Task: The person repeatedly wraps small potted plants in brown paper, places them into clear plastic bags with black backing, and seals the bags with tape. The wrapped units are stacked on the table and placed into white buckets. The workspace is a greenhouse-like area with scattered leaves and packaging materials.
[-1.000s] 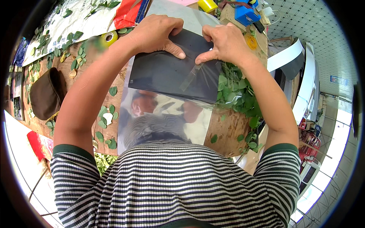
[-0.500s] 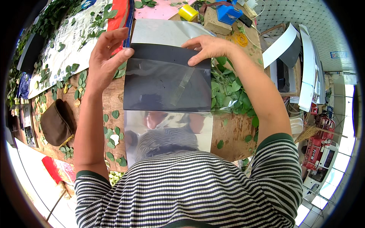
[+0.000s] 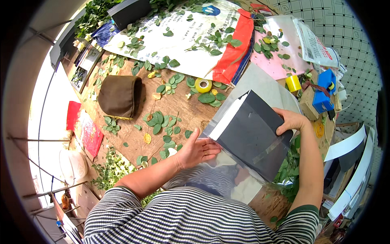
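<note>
A thick black-topped block (image 3: 254,132) with a pale side edge lies turned on a shiny clear plastic sheet (image 3: 248,185); whether it is a stack of sheets or a box I cannot tell. A strip of clear tape runs slantwise across its top. My right hand (image 3: 291,122) grips its right edge, thumb on the black face and fingers partly hidden beyond the edge. Beside its near left corner, my left hand (image 3: 197,152) is open, fingers stretched out toward the plastic and holding nothing.
Loose green leaves (image 3: 160,122) are scattered over the wooden table (image 3: 134,140). A brown cloth pouch (image 3: 119,96) and a yellow tape roll (image 3: 203,85) lie left of the block. A white and red sack (image 3: 178,40) covers the far side; a blue tape dispenser (image 3: 324,90) stands right.
My view has swung left. The block now sits turned and shows its pale side. My left hand has come down from its far left corner to the near left one; my right hand stays on it.
</note>
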A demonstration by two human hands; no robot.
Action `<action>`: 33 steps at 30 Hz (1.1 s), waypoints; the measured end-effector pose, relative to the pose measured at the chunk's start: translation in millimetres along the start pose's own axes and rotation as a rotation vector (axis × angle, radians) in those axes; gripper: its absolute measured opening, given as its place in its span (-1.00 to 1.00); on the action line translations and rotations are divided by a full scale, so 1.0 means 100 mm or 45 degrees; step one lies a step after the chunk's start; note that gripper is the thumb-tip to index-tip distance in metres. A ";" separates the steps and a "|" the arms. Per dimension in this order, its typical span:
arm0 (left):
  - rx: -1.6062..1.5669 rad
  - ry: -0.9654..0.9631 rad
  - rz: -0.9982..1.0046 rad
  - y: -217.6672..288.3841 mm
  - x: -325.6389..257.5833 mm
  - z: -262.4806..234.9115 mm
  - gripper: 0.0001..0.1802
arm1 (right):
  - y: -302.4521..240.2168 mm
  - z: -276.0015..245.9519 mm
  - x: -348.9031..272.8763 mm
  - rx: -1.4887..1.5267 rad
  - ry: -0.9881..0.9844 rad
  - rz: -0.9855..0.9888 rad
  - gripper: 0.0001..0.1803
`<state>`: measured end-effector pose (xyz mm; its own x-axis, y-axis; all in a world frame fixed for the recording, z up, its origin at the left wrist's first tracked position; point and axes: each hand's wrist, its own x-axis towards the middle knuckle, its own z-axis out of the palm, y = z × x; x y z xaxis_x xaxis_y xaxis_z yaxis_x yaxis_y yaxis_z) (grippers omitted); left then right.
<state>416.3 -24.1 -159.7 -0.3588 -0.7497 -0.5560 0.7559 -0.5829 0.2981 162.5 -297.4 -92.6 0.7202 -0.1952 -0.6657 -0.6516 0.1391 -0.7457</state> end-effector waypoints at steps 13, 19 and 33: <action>0.377 -0.305 -0.148 0.92 0.98 0.20 0.11 | -0.23 0.25 -0.26 -0.218 -0.062 -0.347 0.06; 1.051 -0.282 0.074 1.43 1.62 0.70 -0.41 | -0.19 0.26 -0.25 -0.273 -0.010 -0.374 0.00; 1.672 -0.501 0.348 1.25 0.50 1.65 -0.82 | -0.26 0.83 -0.70 -1.347 1.536 -0.877 -0.38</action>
<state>402.4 -186.0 -22.7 -0.5790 -0.7960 -0.1765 -0.1545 -0.1054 0.9823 148.8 -207.2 -28.6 0.6631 -0.5608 0.4958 -0.5442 -0.8160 -0.1949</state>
